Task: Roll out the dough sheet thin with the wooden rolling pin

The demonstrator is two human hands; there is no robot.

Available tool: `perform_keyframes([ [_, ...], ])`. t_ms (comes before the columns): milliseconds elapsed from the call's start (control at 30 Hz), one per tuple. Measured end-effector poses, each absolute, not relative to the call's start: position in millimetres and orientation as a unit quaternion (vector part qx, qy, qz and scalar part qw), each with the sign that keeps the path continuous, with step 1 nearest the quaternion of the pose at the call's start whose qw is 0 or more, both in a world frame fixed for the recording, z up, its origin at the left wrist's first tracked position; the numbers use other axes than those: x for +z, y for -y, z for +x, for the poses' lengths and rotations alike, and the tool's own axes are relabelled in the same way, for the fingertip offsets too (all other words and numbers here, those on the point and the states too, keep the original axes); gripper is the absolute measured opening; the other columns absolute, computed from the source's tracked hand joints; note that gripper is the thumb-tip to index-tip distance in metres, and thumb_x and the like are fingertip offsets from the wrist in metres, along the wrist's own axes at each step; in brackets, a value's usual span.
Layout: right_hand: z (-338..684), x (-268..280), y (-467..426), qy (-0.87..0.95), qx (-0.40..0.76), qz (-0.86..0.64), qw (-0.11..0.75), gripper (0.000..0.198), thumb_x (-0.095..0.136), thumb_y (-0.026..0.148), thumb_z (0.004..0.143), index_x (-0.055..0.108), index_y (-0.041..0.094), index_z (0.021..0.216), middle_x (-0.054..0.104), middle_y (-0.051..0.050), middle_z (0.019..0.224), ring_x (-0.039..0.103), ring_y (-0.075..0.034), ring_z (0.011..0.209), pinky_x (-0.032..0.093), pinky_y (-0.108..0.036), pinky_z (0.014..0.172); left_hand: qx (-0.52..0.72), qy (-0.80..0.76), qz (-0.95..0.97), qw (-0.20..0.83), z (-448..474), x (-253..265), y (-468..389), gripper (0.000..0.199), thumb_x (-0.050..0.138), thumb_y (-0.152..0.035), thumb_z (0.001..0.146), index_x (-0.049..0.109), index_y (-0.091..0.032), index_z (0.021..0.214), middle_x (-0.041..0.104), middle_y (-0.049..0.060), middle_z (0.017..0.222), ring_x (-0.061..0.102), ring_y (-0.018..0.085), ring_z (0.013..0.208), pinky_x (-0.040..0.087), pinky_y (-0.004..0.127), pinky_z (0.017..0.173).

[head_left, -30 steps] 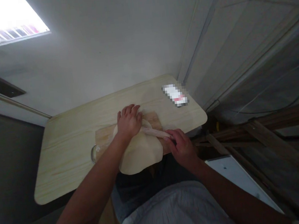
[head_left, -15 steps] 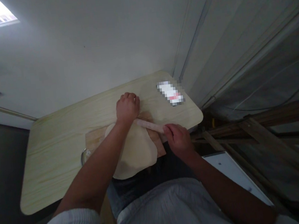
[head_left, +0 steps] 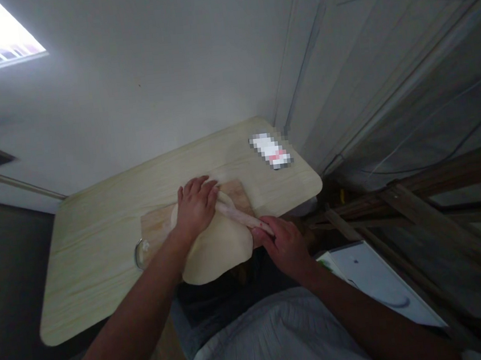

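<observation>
A round, flat sheet of dough (head_left: 217, 251) lies on a wooden cutting board (head_left: 238, 194), its near edge hanging over the table edge. Across the dough's far right part slants a pale, floured rolling pin (head_left: 239, 215). Wrapped around the pin's near right end is my right hand (head_left: 285, 247), closed. My left hand (head_left: 198, 204) rests palm down over the dough's far left side, fingers stretched out. The pin's far end reaches that hand and is hidden there, so its contact with the palm cannot be made out.
The board's metal handle (head_left: 138, 255) points left. A phone (head_left: 269, 150), blurred out, lies at the back right of the light wooden table (head_left: 88, 247). A wall stands behind the table. To the lower right are a white flat box (head_left: 374, 280) and wooden beams (head_left: 416, 213).
My left hand has come back towards me and left, its fingers now stretched out. The pin has moved nearer over the dough, and my right hand has shifted slightly closer to me.
</observation>
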State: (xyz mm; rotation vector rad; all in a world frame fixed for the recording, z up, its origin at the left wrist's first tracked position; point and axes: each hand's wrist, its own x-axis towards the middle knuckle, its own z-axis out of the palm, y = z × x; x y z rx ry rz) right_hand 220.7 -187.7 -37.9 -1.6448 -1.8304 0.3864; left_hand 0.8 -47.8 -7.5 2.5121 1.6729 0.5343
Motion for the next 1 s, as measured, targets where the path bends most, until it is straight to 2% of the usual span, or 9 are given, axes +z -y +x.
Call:
perform_keyframes([
  [133, 226, -35, 182, 0.689, 0.16, -0.63, 0.323, 0.034, 0.047, 0.043, 0.102, 0.067, 0.017, 0.111, 0.075, -0.01, 0.101, 0.069, -0.026, 0.094, 0.049, -0.038, 0.084, 0.139, -0.558, 0.818, 0.031, 17, -6, 39, 0.048, 0.028, -0.046, 0.104, 0.053, -0.031, 0.141, 0.049, 0.005, 0.154, 0.037, 0.032, 0.143, 0.025, 0.063, 0.116],
  [300, 234, -35, 176, 0.657, 0.173, -0.652, 0.335, 0.038, 0.043, 0.045, 0.103, 0.066, 0.017, 0.115, 0.075, -0.01, 0.103, 0.07, -0.027, 0.094, 0.052, -0.039, 0.083, 0.121, -0.562, 0.818, 0.024, 39, -4, 17, 0.046, 0.03, -0.044, 0.103, 0.055, -0.032, 0.14, 0.05, 0.005, 0.153, 0.038, 0.033, 0.142, 0.026, 0.065, 0.114],
  [467, 241, -33, 169, 0.62, 0.196, -0.674, 0.351, 0.041, 0.043, 0.046, 0.103, 0.063, 0.019, 0.127, 0.072, -0.011, 0.121, 0.07, -0.027, 0.105, 0.053, -0.039, 0.092, 0.138, -0.559, 0.817, 0.026, 55, -5, -1, 0.045, 0.03, -0.045, 0.103, 0.058, -0.032, 0.135, 0.055, 0.005, 0.148, 0.044, 0.031, 0.137, 0.031, 0.061, 0.112],
  [733, 235, -32, 177, 0.646, 0.199, -0.655, 0.338, 0.042, 0.045, 0.043, 0.102, 0.06, 0.019, 0.133, 0.069, -0.012, 0.126, 0.067, -0.026, 0.112, 0.052, -0.039, 0.095, 0.14, -0.556, 0.819, 0.028, 43, -4, 16, 0.043, 0.033, -0.043, 0.103, 0.062, -0.029, 0.132, 0.054, 0.006, 0.148, 0.044, 0.031, 0.137, 0.032, 0.056, 0.113],
  [833, 223, -29, 191, 0.675, 0.187, -0.64, 0.316, 0.042, 0.043, 0.04, 0.103, 0.058, 0.018, 0.135, 0.069, -0.013, 0.122, 0.067, -0.027, 0.109, 0.052, -0.04, 0.091, 0.142, -0.548, 0.824, 0.037, 22, -6, 37, 0.045, 0.031, -0.044, 0.103, 0.06, -0.03, 0.135, 0.052, 0.005, 0.151, 0.042, 0.03, 0.139, 0.032, 0.055, 0.114],
  [1000, 211, -24, 206, 0.699, 0.165, -0.635, 0.284, 0.041, 0.041, 0.04, 0.105, 0.059, 0.019, 0.135, 0.069, -0.013, 0.112, 0.066, -0.026, 0.1, 0.049, -0.04, 0.083, 0.132, -0.541, 0.829, 0.053, -6, -8, 64, 0.05, 0.026, -0.045, 0.104, 0.046, -0.03, 0.148, 0.047, 0.007, 0.155, 0.037, 0.028, 0.145, 0.026, 0.058, 0.117],
])
